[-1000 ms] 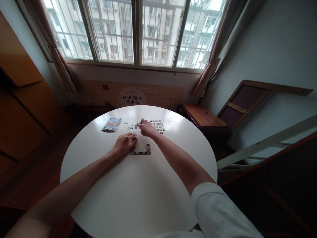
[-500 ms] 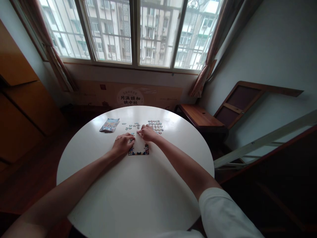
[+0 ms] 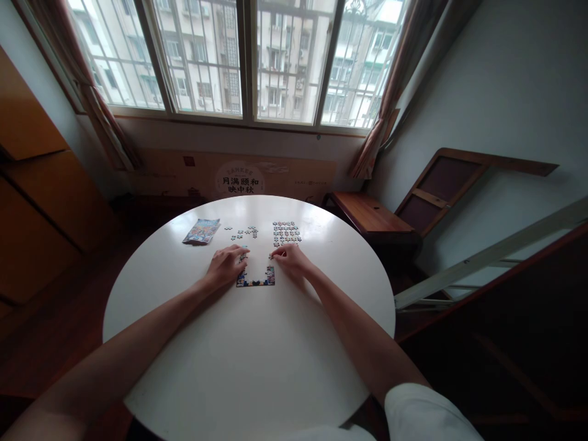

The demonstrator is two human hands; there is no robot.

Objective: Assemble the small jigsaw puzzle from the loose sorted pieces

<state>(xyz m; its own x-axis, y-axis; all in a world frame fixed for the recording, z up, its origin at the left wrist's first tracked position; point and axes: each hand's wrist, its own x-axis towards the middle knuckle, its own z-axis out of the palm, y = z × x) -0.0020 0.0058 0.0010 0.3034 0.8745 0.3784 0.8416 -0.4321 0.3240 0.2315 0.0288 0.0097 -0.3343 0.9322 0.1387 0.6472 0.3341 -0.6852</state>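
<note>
A partly joined jigsaw border (image 3: pixel 256 282) lies on the round white table (image 3: pixel 248 355). My left hand (image 3: pixel 225 265) rests on the border's left side with fingers curled over small pieces. My right hand (image 3: pixel 289 258) sits at the border's right side, fingertips pinched together at a small piece I can barely make out. Loose pieces lie beyond the hands in two groups: a scattered few (image 3: pixel 245 233) and a tidy grid (image 3: pixel 285 233).
A colourful puzzle bag (image 3: pixel 201 231) lies at the table's far left. Beyond the table are a barred window (image 3: pixel 243 58), a printed cardboard panel (image 3: pixel 239 180), a wooden bench (image 3: pixel 372 214), wooden cabinets (image 3: pixel 41 202) on the left and a leaning rail (image 3: pixel 491 257) on the right.
My right hand drew back from the scattered far pieces and swung right to the right side of the border. My left hand stayed on the border's left side.
</note>
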